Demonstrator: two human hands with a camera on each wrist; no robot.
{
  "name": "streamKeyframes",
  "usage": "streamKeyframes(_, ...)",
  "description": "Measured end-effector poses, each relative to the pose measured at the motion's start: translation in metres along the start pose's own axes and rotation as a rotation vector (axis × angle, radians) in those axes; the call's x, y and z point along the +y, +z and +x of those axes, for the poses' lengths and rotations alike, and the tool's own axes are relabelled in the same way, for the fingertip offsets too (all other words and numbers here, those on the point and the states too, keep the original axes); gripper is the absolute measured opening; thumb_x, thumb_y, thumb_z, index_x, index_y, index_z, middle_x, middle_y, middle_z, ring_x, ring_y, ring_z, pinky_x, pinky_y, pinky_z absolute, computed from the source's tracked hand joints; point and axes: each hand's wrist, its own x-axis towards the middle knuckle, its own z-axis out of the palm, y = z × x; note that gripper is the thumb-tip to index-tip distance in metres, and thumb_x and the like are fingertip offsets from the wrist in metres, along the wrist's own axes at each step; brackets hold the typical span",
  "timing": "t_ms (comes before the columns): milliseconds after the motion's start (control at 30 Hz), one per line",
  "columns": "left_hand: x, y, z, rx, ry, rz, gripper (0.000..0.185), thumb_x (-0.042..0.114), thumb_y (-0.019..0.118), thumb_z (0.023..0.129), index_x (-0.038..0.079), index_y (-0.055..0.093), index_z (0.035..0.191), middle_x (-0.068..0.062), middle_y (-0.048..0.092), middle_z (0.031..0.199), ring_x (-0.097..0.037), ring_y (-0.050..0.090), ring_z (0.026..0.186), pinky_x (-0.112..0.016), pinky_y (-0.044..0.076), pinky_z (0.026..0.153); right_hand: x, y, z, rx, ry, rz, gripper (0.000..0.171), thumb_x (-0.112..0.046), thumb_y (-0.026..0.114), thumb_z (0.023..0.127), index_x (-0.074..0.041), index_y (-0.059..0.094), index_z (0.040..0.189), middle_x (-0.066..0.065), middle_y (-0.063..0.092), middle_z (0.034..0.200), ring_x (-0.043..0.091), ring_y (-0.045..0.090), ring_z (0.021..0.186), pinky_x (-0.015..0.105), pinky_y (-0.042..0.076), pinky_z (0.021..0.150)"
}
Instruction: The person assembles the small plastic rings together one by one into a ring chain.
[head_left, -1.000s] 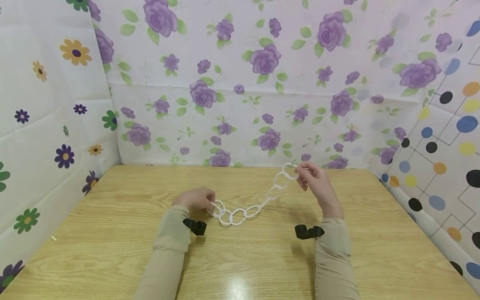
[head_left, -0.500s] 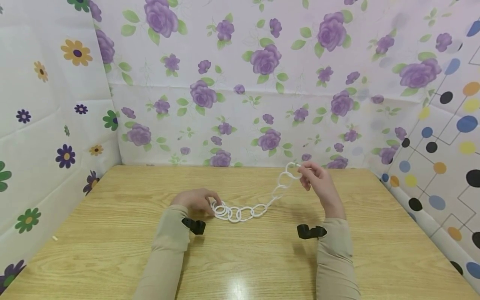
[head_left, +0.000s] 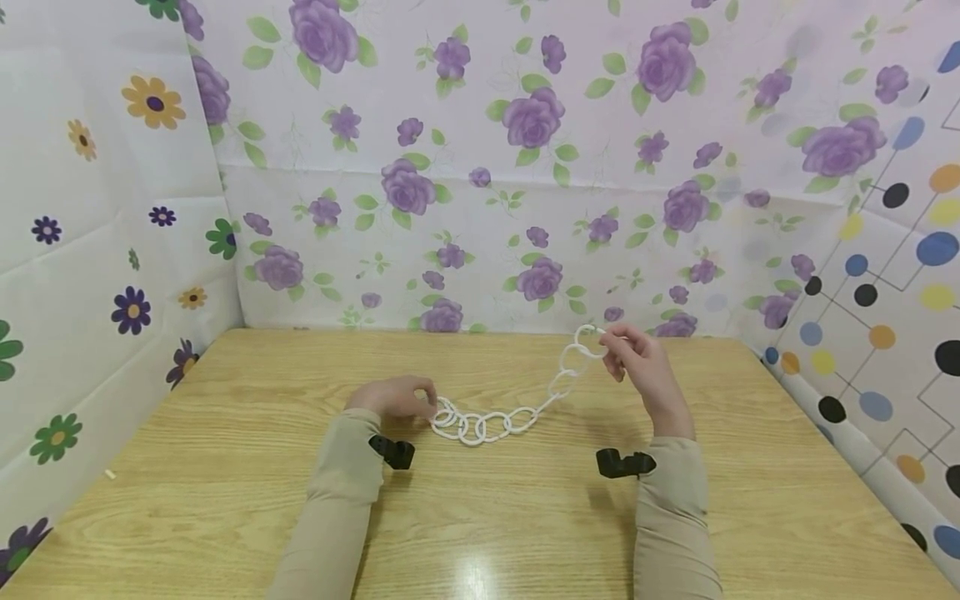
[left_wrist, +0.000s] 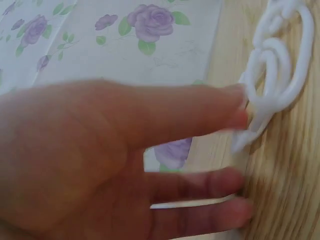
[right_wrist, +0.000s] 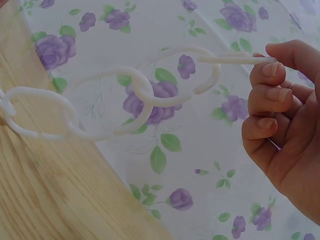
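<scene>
A white plastic chain (head_left: 496,427) of large oval links runs between the two hands. Its left part lies bunched on the wooden table, while the right part rises off it. My right hand (head_left: 636,358) is raised and pinches the end link between thumb and index finger; in the right wrist view that link (right_wrist: 240,60) is seen edge-on. My left hand (head_left: 393,397) is low at the table, at the chain's left end. In the left wrist view its thumb and index finger pinch the edge of the bunched links (left_wrist: 272,75), with the other fingers (left_wrist: 200,215) extended below.
The wooden table (head_left: 480,517) meets a purple-flowered cloth (head_left: 480,217) at its back edge. Patterned cloths hang at the left (head_left: 82,275) and the right (head_left: 892,333). A small pale scrap (head_left: 110,474) lies near the left edge. Black camera mounts sit on both wrists.
The right hand has drifted slightly right, drawing the chain with it. My left hand's fingers opened over the bunched links, then came together again at their edge.
</scene>
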Motion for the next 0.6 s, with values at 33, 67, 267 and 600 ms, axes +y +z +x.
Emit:
streamKeyframes(33,0.000,-0.001,0.000,0.033,-0.019,0.028,0.020,0.030,0.061,0.094,0.013,0.064,0.105,-0.002,0.054,0.080,-0.015,0.046,0.070,-0.029,0.035,0.065,0.000,0.000,0.000,0.001,-0.001,0.000,0.017,-0.031,0.056,0.099,-0.017,0.062,0.091,-0.007,0.057,0.061,0.008,0.046,0.055,0.024,0.041,0.054)
streamKeyframes(67,-0.001,-0.001,0.000,0.068,-0.046,0.040,0.021,0.032,0.062,0.093,0.011,0.063,0.099,-0.002,0.053,0.080,-0.015,0.045,0.070,-0.029,0.035,0.064,0.000,0.000,0.000,0.002,-0.001,0.004,0.017,-0.030,0.056,0.099,-0.016,0.062,0.091,-0.007,0.057,0.061,0.008,0.047,0.055,0.024,0.041,0.054)
streamKeyframes(267,-0.001,0.006,0.006,0.209,-0.057,0.030,0.028,0.029,0.073,0.085,0.008,0.060,0.099,-0.008,0.059,0.094,-0.018,0.048,0.076,-0.031,0.039,0.065,0.002,-0.003,-0.001,0.000,0.007,0.011,0.016,-0.027,0.055,0.099,-0.016,0.062,0.091,-0.006,0.058,0.060,0.009,0.047,0.055,0.025,0.041,0.054)
streamKeyframes(600,0.004,0.011,0.012,0.207,-0.041,-0.008,0.009,0.014,0.066,0.086,0.006,0.065,0.081,-0.003,0.061,0.079,-0.015,0.049,0.069,-0.026,0.039,0.060,0.007,-0.011,-0.001,0.031,0.014,0.047,0.019,-0.033,0.059,0.097,-0.015,0.061,0.094,-0.006,0.057,0.060,0.009,0.046,0.055,0.025,0.041,0.055)
